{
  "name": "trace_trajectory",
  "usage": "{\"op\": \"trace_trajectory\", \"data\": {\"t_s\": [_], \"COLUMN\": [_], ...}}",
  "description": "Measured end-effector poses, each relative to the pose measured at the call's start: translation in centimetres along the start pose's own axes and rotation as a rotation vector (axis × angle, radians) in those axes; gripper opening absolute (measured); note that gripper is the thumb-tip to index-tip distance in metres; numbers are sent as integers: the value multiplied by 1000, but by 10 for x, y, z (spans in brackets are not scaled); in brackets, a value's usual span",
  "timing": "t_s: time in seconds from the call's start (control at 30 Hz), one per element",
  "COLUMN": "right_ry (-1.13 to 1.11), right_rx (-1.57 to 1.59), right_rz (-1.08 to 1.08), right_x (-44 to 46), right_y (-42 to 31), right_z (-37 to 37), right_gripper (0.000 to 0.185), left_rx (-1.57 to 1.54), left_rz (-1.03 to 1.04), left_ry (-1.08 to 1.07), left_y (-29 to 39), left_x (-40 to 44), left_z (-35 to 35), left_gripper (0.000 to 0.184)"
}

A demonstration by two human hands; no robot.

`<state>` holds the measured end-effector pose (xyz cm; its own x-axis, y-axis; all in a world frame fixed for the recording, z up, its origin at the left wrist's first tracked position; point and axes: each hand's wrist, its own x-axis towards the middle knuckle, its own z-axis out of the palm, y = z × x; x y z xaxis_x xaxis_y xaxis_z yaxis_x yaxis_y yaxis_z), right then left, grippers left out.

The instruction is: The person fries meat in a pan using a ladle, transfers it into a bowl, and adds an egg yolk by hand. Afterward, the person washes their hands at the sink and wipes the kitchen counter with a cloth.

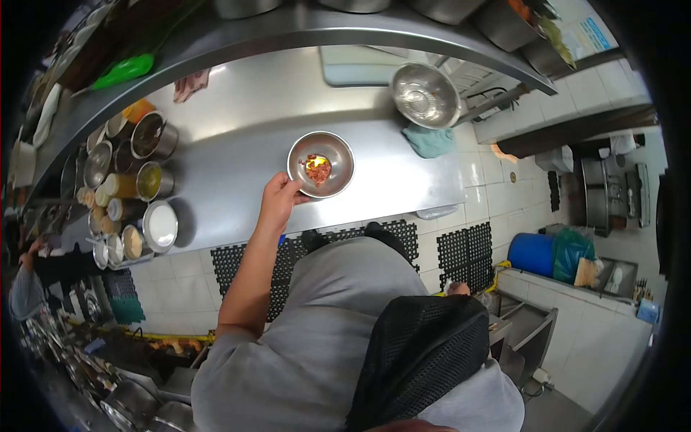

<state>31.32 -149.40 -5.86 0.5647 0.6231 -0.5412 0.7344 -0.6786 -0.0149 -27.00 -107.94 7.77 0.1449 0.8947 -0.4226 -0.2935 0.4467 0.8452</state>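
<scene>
A round metal bowl point(344, 167) is at the front of the steel counter. In it lie small chopped reddish pieces point(317, 171) with something glossy and yellow among them. My left hand point(279, 196) grips the bowl's near left rim, the thumb over the edge and the other fingers underneath. Low at my right side, a small part of my right hand point(458, 289) shows beyond a black mesh item point(432, 345) across my body. Its fingers are mostly hidden, and I cannot make out whether it holds anything.
Pots and sauce containers point(150, 180) crowd the counter's left end. At the right are a large metal colander point(425, 95), a teal cloth point(429, 141) and a cutting board point(353, 68). A steel shelf point(302, 37) overhangs the back. Another person point(29, 288) stands far left.
</scene>
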Motion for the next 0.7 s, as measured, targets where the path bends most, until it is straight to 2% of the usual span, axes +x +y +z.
{"op": "trace_trajectory", "data": {"t_s": [0.03,0.13,0.2,0.27,0.3,0.33,0.37,0.43,0.5,0.53,0.57,0.63,0.7], "right_ry": [85,326,342,403,428,360,343,559,598,651,646,422,390], "right_rx": [17,123,232,333,375,392,390,200,166,136,135,344,317], "right_rz": [82,42,105,-25,-71,-83,-97,-370,-470,-551,-586,-582,-680], "right_x": [0,30,70,128,131,124,139,164,185,197,206,203,211], "right_y": [-13,-25,-32,-27,-54,-88,-98,-110,-121,-127,-140,-163,-186], "right_z": [-26,-100,-142,-162,-187,-217,-219,-220,-218,-218,-224,-239,-255], "right_gripper": [26,26,32,35,33,35,35,40,42,44,44,41,35], "left_rx": [24,65,75,77,78,92,105,150,-97,-105,-117,21,27], "left_rz": [-13,-19,-5,-43,-40,-63,-86,-82,-128,-86,-69,-68,-73], "left_ry": [-30,-102,-117,-45,-26,2,32,56,204,244,272,273,298], "left_y": [1,-1,-6,-22,-37,-58,-76,-90,-78,-76,-79,-89,-101], "left_x": [7,23,33,48,53,56,58,45,24,15,8,-8,-17], "left_z": [12,42,56,64,68,72,75,83,98,104,106,115,119], "left_gripper": [10,12,13,11,11,12,13,14,13,12,12,10,11]}}
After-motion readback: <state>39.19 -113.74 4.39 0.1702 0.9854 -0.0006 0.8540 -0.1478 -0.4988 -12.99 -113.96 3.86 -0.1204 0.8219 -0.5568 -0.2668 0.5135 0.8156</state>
